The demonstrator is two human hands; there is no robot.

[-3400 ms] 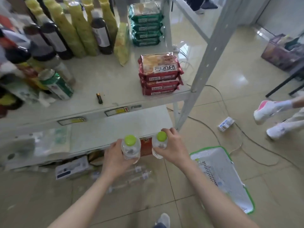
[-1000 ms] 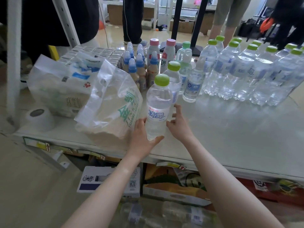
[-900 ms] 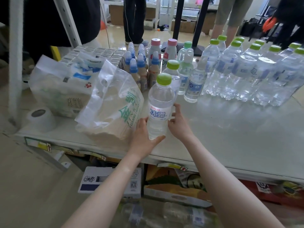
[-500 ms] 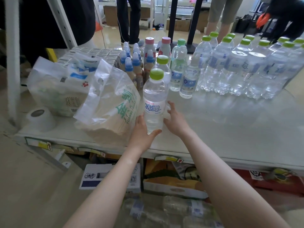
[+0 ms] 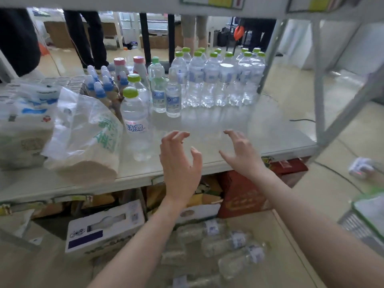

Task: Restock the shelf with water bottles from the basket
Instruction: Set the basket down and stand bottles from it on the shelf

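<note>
A clear water bottle (image 5: 136, 125) with a green cap stands upright on the white shelf (image 5: 218, 161), and a second green-capped bottle (image 5: 137, 85) stands right behind it. My left hand (image 5: 179, 161) hovers to the right of the front bottle, fingers spread and loosely bent, holding nothing. My right hand (image 5: 242, 151) is further right above the shelf's front edge, also empty with fingers spread. A corner of the green-rimmed basket (image 5: 367, 221) shows at the right edge on the floor.
Several larger green-capped water bottles (image 5: 218, 80) fill the shelf's back right. A plastic bag (image 5: 87, 138) and white packs (image 5: 25, 125) lie at the left, small blue-capped bottles (image 5: 104, 84) behind them. Boxes (image 5: 104, 227) and loose bottles (image 5: 228, 242) lie on the floor below. People's legs stand beyond.
Both hands let go of the two green-capped bottles, which now stand on the shelf, and drew back to the right. The view turned right, bringing the basket's corner in.
</note>
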